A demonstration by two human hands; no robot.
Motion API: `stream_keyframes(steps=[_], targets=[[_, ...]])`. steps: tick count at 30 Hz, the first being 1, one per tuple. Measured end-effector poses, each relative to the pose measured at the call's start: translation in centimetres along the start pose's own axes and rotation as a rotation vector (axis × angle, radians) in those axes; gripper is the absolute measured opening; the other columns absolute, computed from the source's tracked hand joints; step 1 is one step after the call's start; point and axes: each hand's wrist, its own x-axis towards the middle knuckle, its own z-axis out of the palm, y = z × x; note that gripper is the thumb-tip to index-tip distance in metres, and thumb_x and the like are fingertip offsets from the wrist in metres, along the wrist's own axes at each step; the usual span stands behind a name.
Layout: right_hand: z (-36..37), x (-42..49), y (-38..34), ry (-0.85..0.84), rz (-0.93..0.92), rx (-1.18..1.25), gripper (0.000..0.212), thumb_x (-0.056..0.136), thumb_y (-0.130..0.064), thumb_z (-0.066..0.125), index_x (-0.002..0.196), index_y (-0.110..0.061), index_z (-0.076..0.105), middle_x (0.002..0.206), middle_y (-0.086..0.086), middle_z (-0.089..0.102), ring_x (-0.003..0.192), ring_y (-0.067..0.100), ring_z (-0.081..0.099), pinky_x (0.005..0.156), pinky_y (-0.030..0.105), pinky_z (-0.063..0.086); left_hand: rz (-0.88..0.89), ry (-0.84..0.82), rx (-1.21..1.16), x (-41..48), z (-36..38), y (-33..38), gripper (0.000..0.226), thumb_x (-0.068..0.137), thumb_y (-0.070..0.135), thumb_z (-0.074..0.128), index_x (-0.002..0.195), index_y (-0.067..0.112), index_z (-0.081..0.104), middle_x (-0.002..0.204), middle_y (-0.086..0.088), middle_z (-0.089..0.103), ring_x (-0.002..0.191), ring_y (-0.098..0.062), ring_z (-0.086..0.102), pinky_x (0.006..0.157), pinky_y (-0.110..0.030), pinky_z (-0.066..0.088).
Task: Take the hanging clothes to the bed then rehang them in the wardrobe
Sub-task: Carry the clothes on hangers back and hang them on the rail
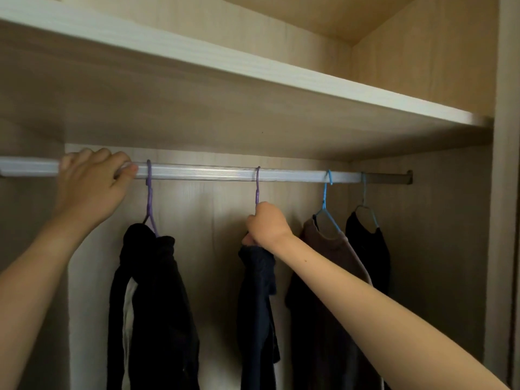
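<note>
On my feed the left hand point(92, 184) is clamped round the wardrobe rail point(202, 173), just left of the first purple hanger point(149, 198), which carries a black garment point(157, 291). The right hand point(266, 225) is clenched on the neck of the second purple hanger point(257, 184); its hook is on the rail and the dark navy garment point(257, 305) hangs below the fist, possibly with collar fabric bunched in the grip, too dark to tell. Further right a brown top point(329, 277) and a black top point(368, 249) hang on the same rail, all under the shelf point(225, 71).
</note>
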Motion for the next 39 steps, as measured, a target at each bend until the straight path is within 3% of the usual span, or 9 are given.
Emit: stream_keyframes(steps=[3, 6, 11, 14, 16, 18, 23, 28, 39], targets=[[-0.6, 0.6, 1.3, 0.052, 0.067, 0.065, 0.012, 0.083, 0.002, 0.052, 0.075, -0.007, 0.048, 0.093, 0.025, 0.07, 0.08, 0.037, 0.07, 0.068, 0.042, 0.06, 0.015, 0.013, 0.017, 0.0, 0.2, -0.1, 0.037, 0.092, 0.04, 0.035, 0.086, 0.016, 0.063, 0.08, -0.012, 0.061, 0.084, -0.037, 0.053, 0.077, -0.042, 0.03], [-1.3, 0.5, 3.0, 0.111, 0.11, 0.145, 0.02, 0.092, -0.007, 0.046, 0.072, -0.009, 0.051, 0.087, 0.02, 0.07, 0.061, 0.024, 0.063, 0.053, 0.029, 0.056, 0.02, 0.032, 0.015, 0.0, 0.2, -0.1, 0.036, 0.092, 0.038, 0.036, 0.087, 0.015, 0.063, 0.08, -0.011, 0.062, 0.084, -0.036, 0.053, 0.076, -0.041, 0.029], [-1.7, 0.4, 3.8, 0.111, 0.156, 0.178, 0.015, 0.097, -0.005, 0.039, 0.094, -0.001, 0.053, 0.071, 0.017, 0.07, 0.036, 0.012, 0.058, 0.046, 0.025, 0.053, 0.014, 0.034, 0.018, 0.0, 0.4, -0.2, 0.037, 0.091, 0.04, 0.035, 0.086, 0.016, 0.063, 0.08, -0.011, 0.061, 0.084, -0.036, 0.053, 0.077, -0.041, 0.03], [-1.9, -0.2, 3.3, 0.132, 0.088, -0.079, 0.022, 0.096, -0.007, 0.039, 0.096, 0.005, 0.058, 0.082, 0.018, 0.07, 0.058, 0.024, 0.067, 0.053, 0.029, 0.052, 0.013, 0.038, 0.015, -0.1, 0.4, -0.2, 0.038, 0.091, 0.04, 0.035, 0.086, 0.015, 0.064, 0.08, -0.012, 0.061, 0.083, -0.036, 0.053, 0.078, -0.042, 0.031], [-1.8, -1.3, 2.3, 0.284, -0.103, -0.441, 0.021, 0.095, -0.01, 0.041, 0.102, 0.001, 0.058, 0.095, 0.018, 0.068, 0.077, 0.034, 0.064, 0.058, 0.031, 0.041, 0.012, 0.034, 0.024, -0.1, 0.4, -0.3, 0.037, 0.092, 0.039, 0.034, 0.086, 0.016, 0.063, 0.081, -0.011, 0.062, 0.083, -0.035, 0.053, 0.078, -0.041, 0.031], [-1.1, -3.0, 0.0, 0.398, -0.339, -0.44, 0.023, 0.096, -0.017, 0.041, 0.104, -0.003, 0.058, 0.095, 0.015, 0.065, 0.08, 0.032, 0.062, 0.058, 0.03, 0.041, 0.004, 0.013, 0.031, -0.1, 0.3, -0.4, 0.037, 0.093, 0.04, 0.033, 0.087, 0.018, 0.062, 0.083, -0.01, 0.062, 0.084, -0.034, 0.053, 0.079, -0.042, 0.032], [3.2, -5.3, -6.4, 0.044, -0.382, 0.074, 0.04, 0.094, -0.033, 0.046, 0.091, 0.001, 0.067, 0.077, 0.016, 0.069, 0.07, 0.029, 0.065, 0.069, 0.04, 0.056, -0.008, -0.028, 0.01, -0.2, -0.3, -0.3, 0.034, 0.093, 0.04, 0.036, 0.091, 0.019, 0.063, 0.089, -0.007, 0.063, 0.091, -0.032, 0.054, 0.085, -0.04, 0.031], [6.8, -4.7, -10.2, -0.189, -0.257, 0.064, 0.045, 0.089, -0.044, 0.052, 0.057, -0.013, 0.042, 0.057, 0.001, 0.045, 0.051, 0.016, 0.046, 0.046, 0.027, 0.031, -0.003, -0.038, -0.041, -0.1, -0.7, -0.1, 0.028, 0.095, 0.035, 0.041, 0.093, 0.018, 0.063, 0.091, -0.006, 0.064, 0.093, -0.031, 0.054, 0.086, -0.038, 0.029], [6.8, -4.6, -9.2, -0.002, -0.27, -0.016, 0.036, 0.085, -0.006, 0.045, 0.056, -0.014, 0.027, 0.056, 0.002, 0.031, 0.048, 0.017, 0.027, 0.043, 0.028, 0.02, -0.004, -0.023, -0.03, -0.1, 0.0, -0.4, 0.032, 0.094, 0.038, 0.039, 0.09, 0.018, 0.063, 0.089, -0.006, 0.064, 0.091, -0.033, 0.053, 0.085, -0.039, 0.03]])
